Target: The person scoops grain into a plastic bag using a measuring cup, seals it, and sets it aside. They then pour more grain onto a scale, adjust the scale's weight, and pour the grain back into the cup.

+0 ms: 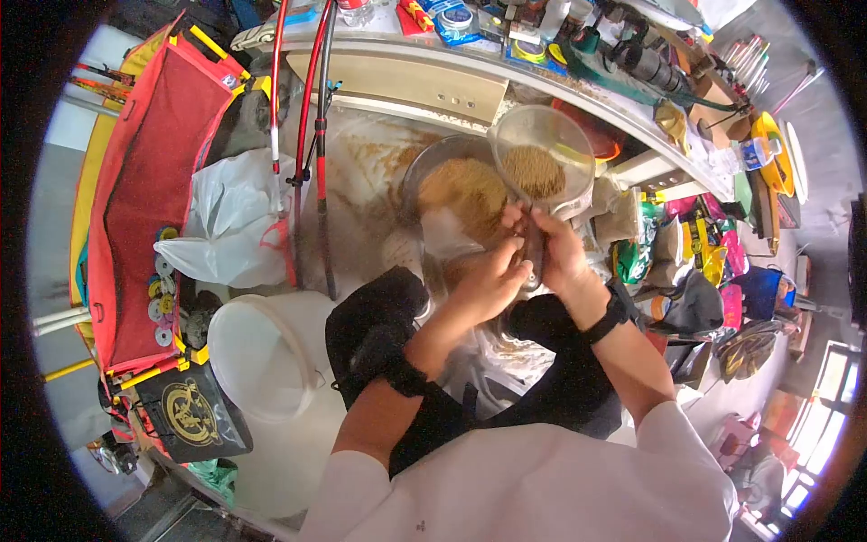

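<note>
A clear round container [571, 135] with brown granules [533, 172] in it is tilted beside a larger round basin [417, 181]. Tan grainy material [465, 188] lies in the basin. My right hand [560, 248] is closed around the container's near end or handle. My left hand [492, 278] is beside it, fingers bent and close to the same part; what they grip, if anything, is hidden. Below the hands, clear plastic [506, 357] shows between the knees.
A white bucket [257, 357] and a white plastic bag [230, 217] stand at left, near a red fabric trough [153, 208]. Red and black poles [321, 172] rise before the cluttered counter [406, 50]. Colourful bags [700, 239] are at right.
</note>
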`<state>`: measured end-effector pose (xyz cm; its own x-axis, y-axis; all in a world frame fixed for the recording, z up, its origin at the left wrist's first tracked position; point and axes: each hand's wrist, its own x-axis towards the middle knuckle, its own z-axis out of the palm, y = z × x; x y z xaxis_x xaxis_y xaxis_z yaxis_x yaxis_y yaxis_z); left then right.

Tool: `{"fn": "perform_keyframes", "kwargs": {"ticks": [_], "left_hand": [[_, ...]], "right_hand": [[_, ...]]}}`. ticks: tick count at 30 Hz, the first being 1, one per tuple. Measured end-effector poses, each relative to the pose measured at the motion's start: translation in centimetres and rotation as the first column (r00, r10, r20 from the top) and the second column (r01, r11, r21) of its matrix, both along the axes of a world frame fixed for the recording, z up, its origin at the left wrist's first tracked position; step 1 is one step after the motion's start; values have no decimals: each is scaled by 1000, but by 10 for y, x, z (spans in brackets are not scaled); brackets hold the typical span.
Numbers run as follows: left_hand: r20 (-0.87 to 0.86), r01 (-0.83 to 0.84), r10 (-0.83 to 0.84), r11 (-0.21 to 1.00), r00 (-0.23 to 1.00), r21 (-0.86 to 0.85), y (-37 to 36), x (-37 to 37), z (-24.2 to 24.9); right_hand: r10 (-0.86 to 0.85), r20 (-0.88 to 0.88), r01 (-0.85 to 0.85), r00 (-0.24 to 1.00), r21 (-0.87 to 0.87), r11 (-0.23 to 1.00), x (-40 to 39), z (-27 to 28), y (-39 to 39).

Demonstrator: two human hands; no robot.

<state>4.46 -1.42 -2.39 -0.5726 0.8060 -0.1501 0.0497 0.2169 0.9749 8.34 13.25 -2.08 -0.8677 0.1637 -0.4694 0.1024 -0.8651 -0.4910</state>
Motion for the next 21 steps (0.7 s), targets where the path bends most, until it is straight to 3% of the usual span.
{"fn": "perform_keyframes", "kwargs": {"ticks": [1, 2, 4, 5, 6, 8, 14, 17, 21], "left_hand": [[173, -15, 30, 996, 985, -91, -3, -4, 13], [171, -14, 32, 994, 985, -104, -8, -10, 8], [-238, 6, -83, 951, 968, -308, -18, -24, -5], [-356, -69, -86, 914, 931, -401, -21, -28, -11], [-351, -66, -91, 909, 932, -411, -24, -35, -19], [-462, -20, -372, 762, 805, -648, -27, -50, -40], [-546, -79, -509, 679, 665, -730, -13, -82, -112], [-510, -43, -564, 642, 649, -765, -9, -76, -133], [-617, -105, -551, 692, 562, -714, -9, -78, -171]], "right_hand": [[-36, -13, 37, 999, 44, 998, -6, -2, 5], [-38, -14, 38, 999, 31, 999, -9, -2, 10], [-19, 95, -14, 995, 338, 941, -11, 10, 21], [-109, 116, 74, 987, 271, 960, -17, 30, 16], [-109, 122, 74, 987, 261, 963, -18, 38, 18], [-77, 6, 73, 997, 251, 965, -19, 46, 24], [-31, 24, 22, 999, 296, 955, -14, 57, 27], [-12, 8, 9, 1000, 277, 961, -10, 55, 29], [3, 14, -6, 1000, 244, 970, -5, 61, 39]]}}
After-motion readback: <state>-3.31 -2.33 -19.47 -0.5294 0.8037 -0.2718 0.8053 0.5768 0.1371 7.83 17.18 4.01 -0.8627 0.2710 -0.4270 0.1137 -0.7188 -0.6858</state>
